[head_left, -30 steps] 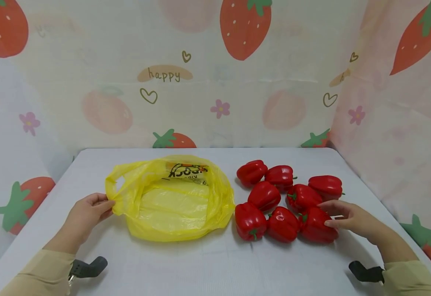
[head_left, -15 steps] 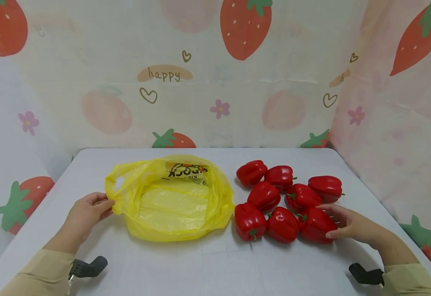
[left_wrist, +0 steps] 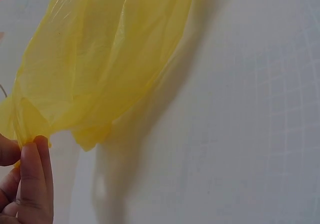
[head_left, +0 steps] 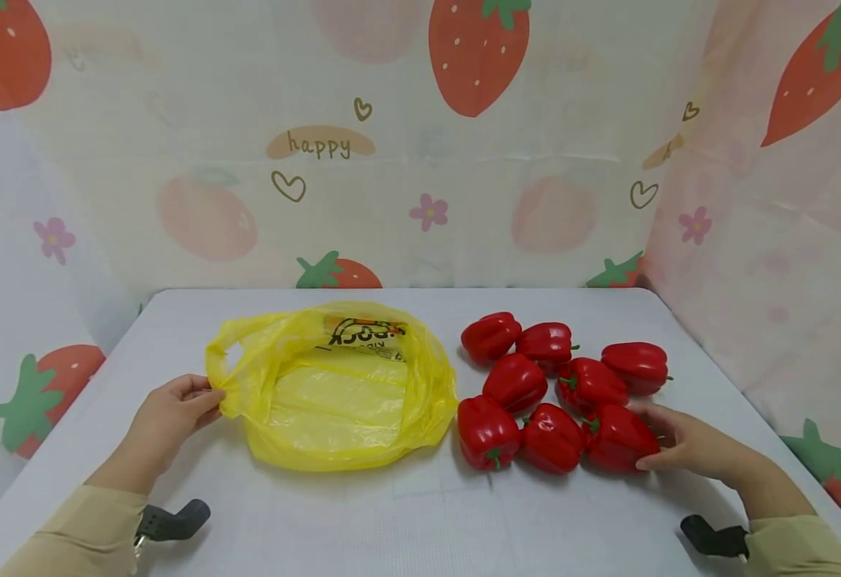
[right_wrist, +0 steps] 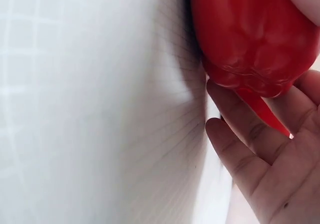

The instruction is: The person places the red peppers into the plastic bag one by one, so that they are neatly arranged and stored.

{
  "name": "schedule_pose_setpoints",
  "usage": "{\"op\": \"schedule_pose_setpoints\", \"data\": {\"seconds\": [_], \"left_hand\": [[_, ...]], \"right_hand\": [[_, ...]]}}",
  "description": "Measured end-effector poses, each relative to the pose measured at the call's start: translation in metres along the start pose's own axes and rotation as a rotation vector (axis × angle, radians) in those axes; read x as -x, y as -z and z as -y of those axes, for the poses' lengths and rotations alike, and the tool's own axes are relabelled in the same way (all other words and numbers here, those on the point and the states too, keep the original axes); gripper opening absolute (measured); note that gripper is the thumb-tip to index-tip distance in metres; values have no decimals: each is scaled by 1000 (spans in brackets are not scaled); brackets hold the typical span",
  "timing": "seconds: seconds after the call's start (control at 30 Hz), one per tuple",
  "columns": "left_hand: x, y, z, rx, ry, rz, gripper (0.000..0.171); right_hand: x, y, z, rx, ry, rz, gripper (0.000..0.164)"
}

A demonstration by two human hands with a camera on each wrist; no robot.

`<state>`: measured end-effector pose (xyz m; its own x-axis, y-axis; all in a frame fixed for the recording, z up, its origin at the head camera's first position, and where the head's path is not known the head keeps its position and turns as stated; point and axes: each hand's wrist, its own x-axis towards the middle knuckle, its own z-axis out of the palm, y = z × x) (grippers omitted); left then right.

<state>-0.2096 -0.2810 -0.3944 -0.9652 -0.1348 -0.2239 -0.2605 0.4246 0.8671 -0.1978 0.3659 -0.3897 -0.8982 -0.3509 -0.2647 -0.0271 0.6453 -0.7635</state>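
A yellow plastic bag (head_left: 341,401) lies on the table with its mouth spread wide and dark print on its inner back wall. My left hand (head_left: 175,417) pinches the bag's left handle between thumb and fingers; the left wrist view shows the gathered yellow film (left_wrist: 35,119) at the fingertips. To the bag's right lie several shiny red bell peppers. My right hand (head_left: 690,441) grips the front right bell pepper (head_left: 618,441), thumb on the near side and fingers behind. In the right wrist view this pepper (right_wrist: 255,33) rests on the table, with fingers around its blunt end.
The other peppers, such as the left front one (head_left: 488,433) and the far right one (head_left: 635,365), sit close together. The white table (head_left: 420,521) ends at a strawberry-patterned cloth backdrop (head_left: 391,200). A dark camera mount is on each wrist.
My right hand has come down and closed around the front right bell pepper, its thumb now against the near side. The left hand and the bag have stayed in place.
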Motion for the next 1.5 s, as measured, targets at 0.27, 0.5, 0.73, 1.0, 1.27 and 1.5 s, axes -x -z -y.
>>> {"op": "schedule_pose_setpoints", "data": {"seconds": [0.27, 0.5, 0.73, 1.0, 1.27, 1.5], "left_hand": [[1, 0, 1, -3, 2, 0, 53], [1, 1, 3, 5, -3, 0, 54], [1, 0, 2, 5, 2, -6, 54], [0, 0, 4, 3, -3, -11, 53], [-1, 0, 4, 0, -1, -12, 53], [-1, 0, 4, 5, 4, -6, 53]], "right_hand": [[3, 3, 5, -10, -1, -69, 76], [6, 3, 6, -54, 37, -116, 73], [7, 2, 8, -66, 65, -154, 70], [6, -1, 8, -131, 26, -110, 74], [6, 2, 7, -94, 53, -132, 71], [6, 3, 7, -76, 52, -157, 64]]}}
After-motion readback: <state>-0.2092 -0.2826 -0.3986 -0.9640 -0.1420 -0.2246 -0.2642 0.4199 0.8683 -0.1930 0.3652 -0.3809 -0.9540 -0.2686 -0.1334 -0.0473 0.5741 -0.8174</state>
